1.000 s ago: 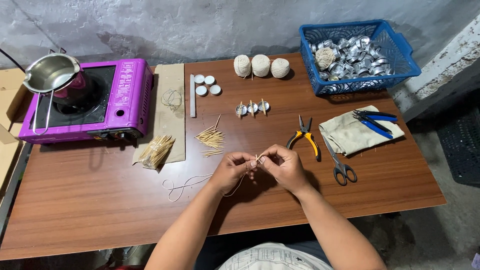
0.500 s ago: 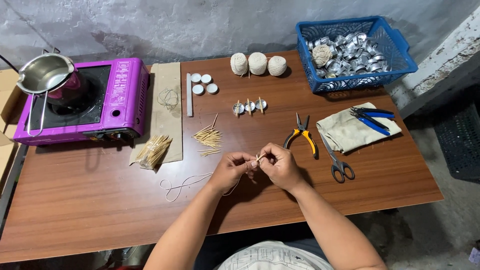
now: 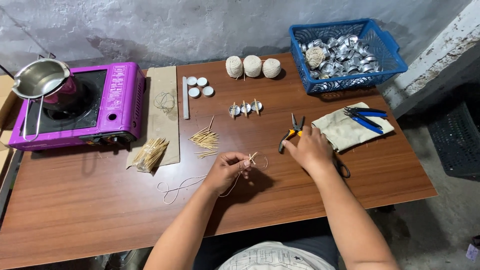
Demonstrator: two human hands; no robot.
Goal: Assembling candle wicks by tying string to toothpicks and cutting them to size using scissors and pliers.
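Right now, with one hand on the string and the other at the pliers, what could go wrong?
The left hand alone pinches the string and a small stick; they might slip from its grip. The right hand, at the pliers, covers the scissors, so it could catch a blade.

Open brown wooden tabletop (image 3: 90,200) front-left. Centre crowded: loose wooden stick pile (image 3: 205,140), three small metal cups (image 3: 245,108), yellow-handled pliers (image 3: 290,134). Beige folded cloth (image 3: 345,131) blocks right; purple portable stove (image 3: 85,107) and blue plastic basket (image 3: 385,55) wall the rear corners.

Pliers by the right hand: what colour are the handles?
Yellow-orange handles on the pliers, head view.
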